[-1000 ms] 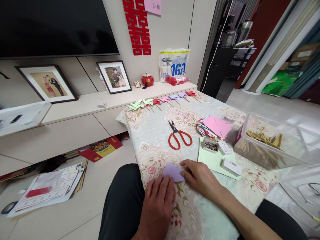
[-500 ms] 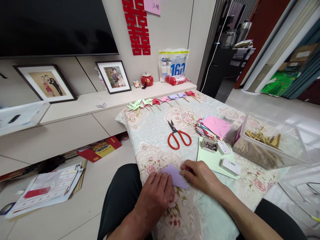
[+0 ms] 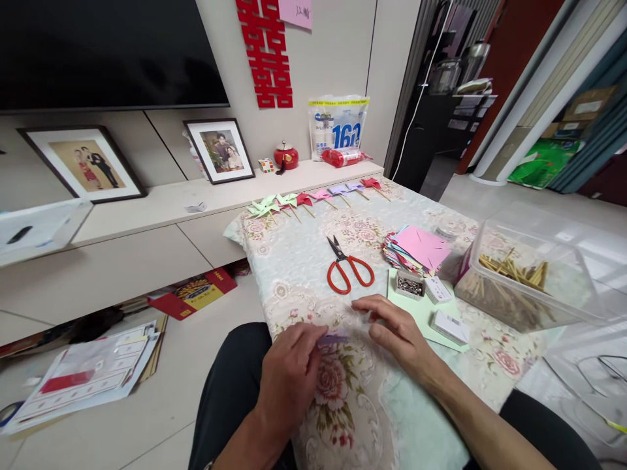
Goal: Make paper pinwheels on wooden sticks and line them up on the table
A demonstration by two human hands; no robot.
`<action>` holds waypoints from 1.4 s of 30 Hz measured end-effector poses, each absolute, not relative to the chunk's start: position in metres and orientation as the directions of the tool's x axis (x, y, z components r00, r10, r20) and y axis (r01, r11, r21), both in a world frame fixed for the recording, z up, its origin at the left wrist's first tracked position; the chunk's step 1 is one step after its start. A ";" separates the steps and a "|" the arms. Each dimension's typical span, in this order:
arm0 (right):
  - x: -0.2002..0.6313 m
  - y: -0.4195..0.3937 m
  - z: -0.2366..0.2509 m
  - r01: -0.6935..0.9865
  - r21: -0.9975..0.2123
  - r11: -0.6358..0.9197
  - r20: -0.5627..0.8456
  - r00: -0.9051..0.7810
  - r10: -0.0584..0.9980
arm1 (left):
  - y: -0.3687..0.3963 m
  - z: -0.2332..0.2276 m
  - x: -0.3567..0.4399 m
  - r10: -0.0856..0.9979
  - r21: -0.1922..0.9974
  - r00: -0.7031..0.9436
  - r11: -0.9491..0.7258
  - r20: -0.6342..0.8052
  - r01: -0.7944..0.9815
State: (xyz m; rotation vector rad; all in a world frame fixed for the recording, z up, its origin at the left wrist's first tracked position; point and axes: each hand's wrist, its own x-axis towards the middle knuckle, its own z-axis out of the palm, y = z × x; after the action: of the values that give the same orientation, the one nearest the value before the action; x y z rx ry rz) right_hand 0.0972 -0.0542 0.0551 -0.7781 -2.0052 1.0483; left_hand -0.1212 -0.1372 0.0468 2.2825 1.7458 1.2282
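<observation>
A piece of purple paper (image 3: 335,339) is pinched in my left hand (image 3: 292,365) near the front of the flowered tablecloth. It is seen nearly edge-on, so only a narrow strip shows. To its right, my right hand (image 3: 392,326) hovers apart from the paper, fingers spread and holding nothing. Beyond both hands lie scissors (image 3: 349,266) with orange handles, their blades slightly parted. Right of them sits a stack of coloured paper squares (image 3: 422,248), pink on top. A small box of metal pins (image 3: 410,285) rests on light green paper (image 3: 422,318).
A clear plastic bin (image 3: 519,300) of wooden sticks stands at the right. Several paper pinwheels (image 3: 322,196) line the table's far edge. Small white boxes (image 3: 449,326) lie near my right hand. Behind is a cabinet (image 3: 166,202) with framed photos and a red jar (image 3: 286,156).
My right hand has let go of the purple paper and opened. My left hand has tilted the paper up, from a flat triangle to a thin strip.
</observation>
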 end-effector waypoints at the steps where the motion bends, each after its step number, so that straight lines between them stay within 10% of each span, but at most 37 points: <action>1: 0.098 -0.054 0.056 0.130 -0.869 0.478 0.335 -0.558 0.759 | -0.136 0.051 -0.119 0.869 0.579 0.001 -0.332 0.496 0.745; 5: 0.095 -0.057 0.057 0.055 -0.934 0.352 0.259 -0.574 0.777 | -0.131 0.060 -0.110 0.988 0.932 -0.149 0.024 0.032 0.361; 10: 0.090 -0.060 0.050 0.095 -0.992 0.081 0.018 -0.529 0.849 | -0.130 0.056 -0.095 0.957 0.957 -0.053 0.282 -0.286 -0.072; 42: 0.091 -0.055 0.048 0.081 -0.923 0.376 0.284 -0.514 0.809 | -0.124 0.054 -0.082 0.902 0.780 -0.003 0.372 -0.432 -0.504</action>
State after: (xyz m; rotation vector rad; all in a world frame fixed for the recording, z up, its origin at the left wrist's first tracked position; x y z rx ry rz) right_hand 0.0911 -0.0550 0.0476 -0.7726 -1.8645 1.1928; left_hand -0.0822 -0.1239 0.0545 0.4662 1.0791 1.1715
